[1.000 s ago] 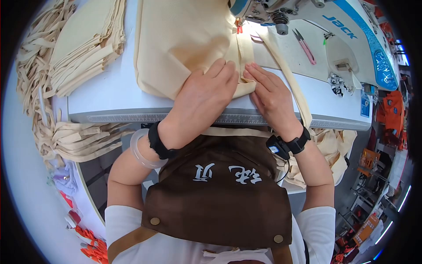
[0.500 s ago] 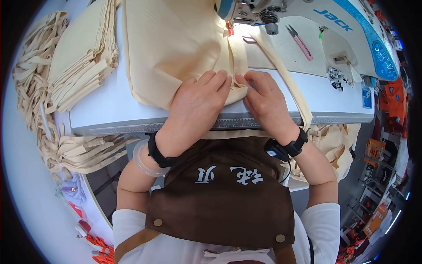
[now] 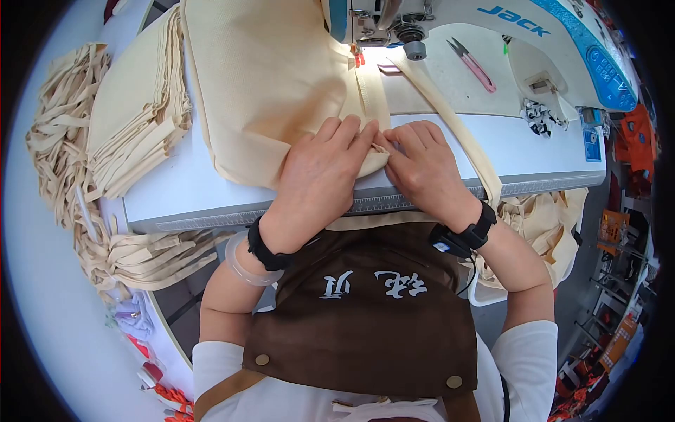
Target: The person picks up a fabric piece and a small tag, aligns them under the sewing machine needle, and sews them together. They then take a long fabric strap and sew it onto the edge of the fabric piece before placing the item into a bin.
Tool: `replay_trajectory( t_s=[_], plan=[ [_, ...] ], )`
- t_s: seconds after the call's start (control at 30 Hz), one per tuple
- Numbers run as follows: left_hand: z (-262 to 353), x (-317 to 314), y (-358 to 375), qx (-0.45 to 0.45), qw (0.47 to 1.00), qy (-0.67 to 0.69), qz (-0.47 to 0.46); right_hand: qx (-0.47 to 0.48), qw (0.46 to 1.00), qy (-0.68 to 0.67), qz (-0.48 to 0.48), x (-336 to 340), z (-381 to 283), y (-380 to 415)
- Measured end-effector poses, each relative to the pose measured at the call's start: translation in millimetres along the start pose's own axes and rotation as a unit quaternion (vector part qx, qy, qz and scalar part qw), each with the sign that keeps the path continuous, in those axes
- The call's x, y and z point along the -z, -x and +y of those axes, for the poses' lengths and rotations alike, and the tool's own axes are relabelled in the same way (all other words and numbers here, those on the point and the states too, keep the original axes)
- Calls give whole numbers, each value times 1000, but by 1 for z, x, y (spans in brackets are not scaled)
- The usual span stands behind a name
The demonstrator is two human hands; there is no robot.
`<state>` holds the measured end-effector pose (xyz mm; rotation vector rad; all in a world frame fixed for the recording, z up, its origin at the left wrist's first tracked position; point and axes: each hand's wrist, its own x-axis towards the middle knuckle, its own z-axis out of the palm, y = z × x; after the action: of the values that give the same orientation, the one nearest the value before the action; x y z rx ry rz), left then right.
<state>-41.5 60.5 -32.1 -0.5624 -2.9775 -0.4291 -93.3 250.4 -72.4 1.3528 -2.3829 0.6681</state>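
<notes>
A cream cloth bag [image 3: 246, 84] lies on the sewing table, its seam edge running up under the presser foot [image 3: 359, 59] of the sewing machine [image 3: 411, 21]. My left hand [image 3: 320, 165] presses on the bag near the table's front, fingers curled and closed on its cloth. Beside it my right hand [image 3: 427, 169] is closed in a pinch on the rolled edge of the same bag, thumb and fingertips close to the left hand's. The cloth between the fingertips is partly hidden. A long cream strap [image 3: 453, 119] runs from the machine past my right hand and over the front edge.
Pink-handled thread snips [image 3: 472, 67] lie right of the needle. A stack of cream cloth pieces [image 3: 140, 105] and a bundle of strips [image 3: 67, 133] are at the left. More cream cloth [image 3: 545, 225] fills a white bin below right. A ruler [image 3: 380, 202] lines the table edge.
The view has shifted slightly. My right hand's fingers have moved in closer to the left hand at the bag's edge. Both hands stay on the cloth.
</notes>
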Motion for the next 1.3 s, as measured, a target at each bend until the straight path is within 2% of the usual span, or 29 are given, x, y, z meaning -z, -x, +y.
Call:
replay_trajectory(
  t_s=[0.63,1.3],
  plan=[
    [-17,5,-14,11,1000,23,-13,3,1000,10,-1,-4,9,-13],
    [-48,-3,-40,-17,999,-18,37,-4,1000,24,-6,-13,34,-36]
  ],
)
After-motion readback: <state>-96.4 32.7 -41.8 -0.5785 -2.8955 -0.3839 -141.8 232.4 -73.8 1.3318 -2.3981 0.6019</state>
